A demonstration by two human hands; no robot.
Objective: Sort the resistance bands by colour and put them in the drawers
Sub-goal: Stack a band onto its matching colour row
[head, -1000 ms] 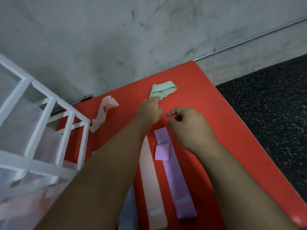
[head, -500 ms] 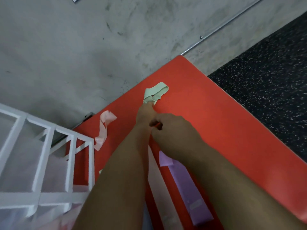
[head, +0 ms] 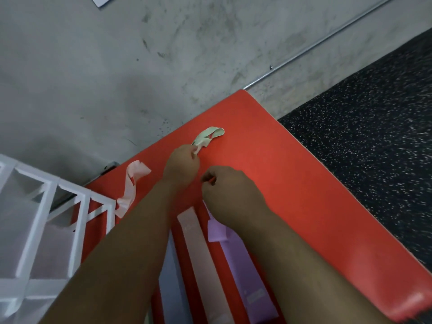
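Both hands stretch forward over a red mat (head: pixel 304 183). Off the mat's left edge stands a white drawer unit (head: pixel 49 206); its open frame overlaps that edge and holds frosted drawers. Just right of the frame, near the mat's far left corner, a crumpled pink band (head: pixel 131 185) lies twisted, its near end at the frame's post.

Further right, toward the middle of the mat's far side, the left hand (head: pixel 181 168) has its fingers curled and pinches one end of a mint green band (head: pixel 210 136). The rest of that band lies bunched in a loose loop on the mat just beyond the fingertips, close to the mat's far edge.

On the mat's near side, a grey-blue band (head: pixel 173 288) lies flat, largely hidden under the left forearm. To its right a flat pink band (head: pixel 201 253) runs straight from the near edge toward the mat's middle. Next right and parallel lies a purple band (head: pixel 243 272), its far end folded back on itself and partly under the right wrist.

The right hand (head: pixel 231 197) is over the mat's middle, close to the left hand but apart from it, fingers curled into a loose fist with nothing seen in them.

Right of the mat is black speckled floor (head: pixel 374 148). Beyond the mat's far edge is a grey concrete surface (head: pixel 163 66) with a thin metal pipe (head: pixel 304 50) along it.
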